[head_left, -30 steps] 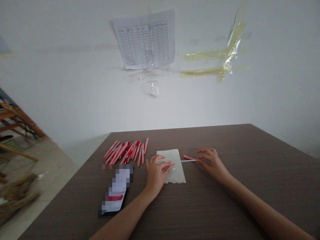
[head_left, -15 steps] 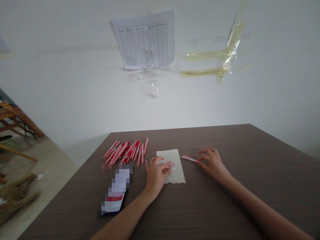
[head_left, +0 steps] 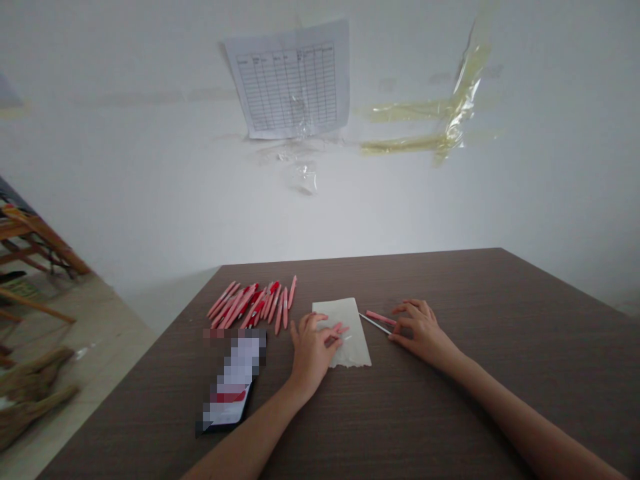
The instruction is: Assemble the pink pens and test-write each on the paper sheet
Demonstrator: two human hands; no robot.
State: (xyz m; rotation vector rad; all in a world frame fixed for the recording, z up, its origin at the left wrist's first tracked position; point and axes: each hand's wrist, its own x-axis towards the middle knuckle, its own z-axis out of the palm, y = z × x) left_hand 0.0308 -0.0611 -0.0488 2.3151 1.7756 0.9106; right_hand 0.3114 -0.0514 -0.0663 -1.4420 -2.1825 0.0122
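Note:
My left hand (head_left: 311, 347) rests on the left part of a pale paper sheet (head_left: 345, 313) and pinches a short pink pen part (head_left: 340, 329) against it. My right hand (head_left: 419, 329) lies on the brown table (head_left: 450, 413) to the right of the sheet. Its fingertips hold a thin white pen refill (head_left: 375, 324) that points toward the sheet. Just behind the refill lies a pink pen barrel (head_left: 380, 317), close to my right fingers.
A pile of several pink and red pens (head_left: 255, 301) lies at the back left of the table. A dark phone (head_left: 233, 383) lies left of my left forearm. A printed form (head_left: 293, 80) and yellowed tape (head_left: 450, 113) hang on the white wall. Wooden furniture (head_left: 30, 247) stands at far left.
My right hand has drawn the white refill away from the left hand's pen part and lowered its free end onto the table. My left hand has stayed on the sheet.

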